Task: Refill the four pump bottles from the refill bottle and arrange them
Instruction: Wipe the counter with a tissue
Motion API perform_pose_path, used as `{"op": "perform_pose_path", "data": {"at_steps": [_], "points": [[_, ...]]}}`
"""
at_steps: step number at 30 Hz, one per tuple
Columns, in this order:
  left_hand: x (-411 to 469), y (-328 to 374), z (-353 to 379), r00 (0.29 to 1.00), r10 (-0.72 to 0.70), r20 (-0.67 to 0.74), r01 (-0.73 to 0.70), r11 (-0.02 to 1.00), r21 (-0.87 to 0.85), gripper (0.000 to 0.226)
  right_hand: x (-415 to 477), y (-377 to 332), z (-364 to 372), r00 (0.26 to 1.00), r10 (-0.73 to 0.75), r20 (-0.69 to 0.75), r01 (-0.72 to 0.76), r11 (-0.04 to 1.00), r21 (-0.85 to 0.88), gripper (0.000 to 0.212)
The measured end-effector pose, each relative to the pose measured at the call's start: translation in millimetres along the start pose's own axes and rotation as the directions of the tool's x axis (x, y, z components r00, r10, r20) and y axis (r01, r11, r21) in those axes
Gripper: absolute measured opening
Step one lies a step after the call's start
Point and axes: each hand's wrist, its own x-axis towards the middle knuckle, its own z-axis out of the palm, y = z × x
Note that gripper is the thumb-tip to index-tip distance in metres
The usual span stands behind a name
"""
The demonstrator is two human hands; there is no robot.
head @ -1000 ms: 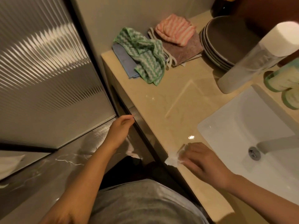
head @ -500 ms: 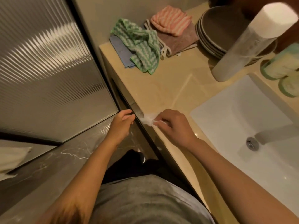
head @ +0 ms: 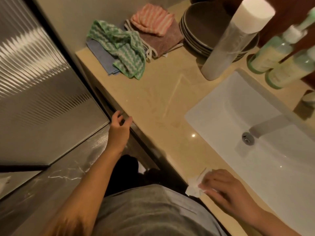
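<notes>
A tall clear refill bottle with a white cap stands on the beige counter, behind the sink. Two green pump bottles stand at the far right, their pump heads blurred. My right hand presses a crumpled white tissue on the counter's front edge. My left hand hovers by the counter's left front edge with relaxed fingers, holding nothing.
A white sink with a drain fills the right. Folded cloths, green and pink, lie at the back, next to a stack of grey plates. A ribbed glass panel stands at the left.
My right hand slid the tissue along the counter's front edge, first left toward my left hand, then back to the right. My left hand opened its fingers a little.
</notes>
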Motion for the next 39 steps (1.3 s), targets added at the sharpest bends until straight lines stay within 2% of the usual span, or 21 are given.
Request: {"op": "perform_pose_path", "data": {"at_steps": [3,7,12,15,21,25,27,29,31,33,36,38,39], "points": [[14.5,6.9,-5.7,0.999,0.007,-0.035,-0.008,1.000,-0.028,0.058,41.3,-4.1,7.3,0.998,-0.041,0.047,0.042,0.999,-0.011,0.021],[38.5,25.7,-17.7,0.999,0.030,-0.045,-0.032,0.999,-0.036,0.059,117.5,-15.2,18.5,0.979,-0.138,0.151,0.141,0.990,-0.007,0.013],[69.7,50.4,-40.8,0.998,0.051,-0.036,-0.053,0.997,-0.049,0.055,220.1,-36.9,36.5,0.962,-0.196,0.189,0.197,0.980,0.010,0.021],[83.7,62.7,-55.1,0.998,0.061,-0.016,-0.061,0.997,-0.053,0.052,273.1,-47.4,46.2,0.975,-0.180,0.127,0.185,0.982,-0.027,0.025],[104.6,73.0,-88.8,0.995,0.088,0.047,-0.089,0.996,0.017,0.039,346.7,-68.2,71.0,0.993,-0.095,-0.064,0.086,0.988,-0.128,0.007],[112.8,81.8,-105.9,0.979,0.194,0.055,-0.200,0.973,0.117,0.032,357.2,-80.0,82.6,0.978,0.001,-0.208,-0.024,0.994,-0.107,0.007],[113.8,88.3,-107.9,0.939,0.332,0.095,-0.343,0.924,0.170,0.028,351.2,-86.0,86.8,0.962,0.063,-0.264,-0.088,0.993,-0.083,0.008],[115.4,96.9,-103.4,0.868,0.459,0.186,-0.494,0.835,0.244,0.024,339.4,-90.8,90.8,0.945,0.134,-0.299,-0.164,0.983,-0.077,0.007],[118.4,108.3,-90.8,0.810,0.504,0.300,-0.583,0.746,0.323,0.024,321.0,-95.1,93.9,0.924,0.201,-0.325,-0.241,0.967,-0.086,0.007],[121.2,118.1,-74.6,0.734,0.498,0.462,-0.668,0.656,0.353,0.027,298.2,-99.0,97.2,0.896,0.273,-0.350,-0.315,0.946,-0.070,0.008],[122.7,128.7,-44.5,0.564,0.432,0.704,-0.786,0.543,0.296,0.030,257.7,-103.4,99.7,0.824,0.392,-0.409,-0.434,0.901,-0.012,0.012],[126.2,134.0,-25.9,0.503,0.395,0.769,-0.822,0.495,0.283,0.034,234.7,-103.7,99.5,0.776,0.447,-0.445,-0.492,0.871,0.017,0.017],[128.8,136.0,-17.6,0.499,0.357,0.789,-0.822,0.484,0.301,0.038,225.1,-102.9,98.1,0.756,0.470,-0.456,-0.516,0.856,0.026,0.019]]}}
